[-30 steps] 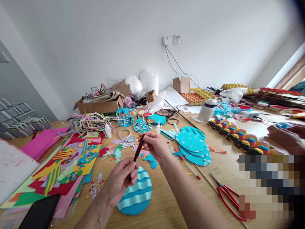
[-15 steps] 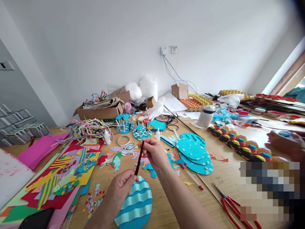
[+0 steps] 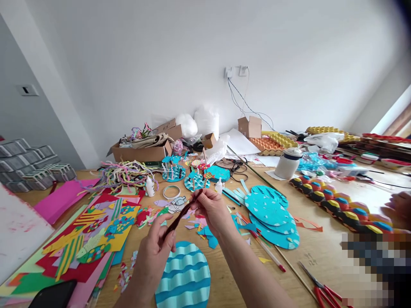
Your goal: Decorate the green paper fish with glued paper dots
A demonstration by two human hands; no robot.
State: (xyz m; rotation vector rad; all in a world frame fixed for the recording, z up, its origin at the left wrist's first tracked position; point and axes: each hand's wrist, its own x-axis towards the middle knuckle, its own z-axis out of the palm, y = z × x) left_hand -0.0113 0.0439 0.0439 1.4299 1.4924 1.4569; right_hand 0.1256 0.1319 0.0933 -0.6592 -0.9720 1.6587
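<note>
A narrow dark maroon strip (image 3: 182, 214) slants between my two hands, above the table. My left hand (image 3: 157, 239) pinches its lower end between thumb and fingers. At the upper end, my right hand (image 3: 208, 209) grips it with thumb and fingertips. What the strip is made of cannot be made out. Just below my hands lies a blue disc (image 3: 183, 278) with wavy light-blue bands across it. Cut paper scraps (image 3: 208, 235) are scattered beside my right hand.
Coloured sheets with paper fish (image 3: 93, 239) cover the left side. To the right are blue ovals (image 3: 269, 209), red-handled scissors (image 3: 321, 288) and a painted egg-carton strip (image 3: 340, 203). Glue bottles (image 3: 150, 187) and a tape roll (image 3: 171, 192) stand beyond. Another person's hand (image 3: 400, 207) shows far right.
My left hand has shifted a little left and turned, its fingers more spread along the strip. The strip now tilts more and looks wider. The view has swung slightly left.
</note>
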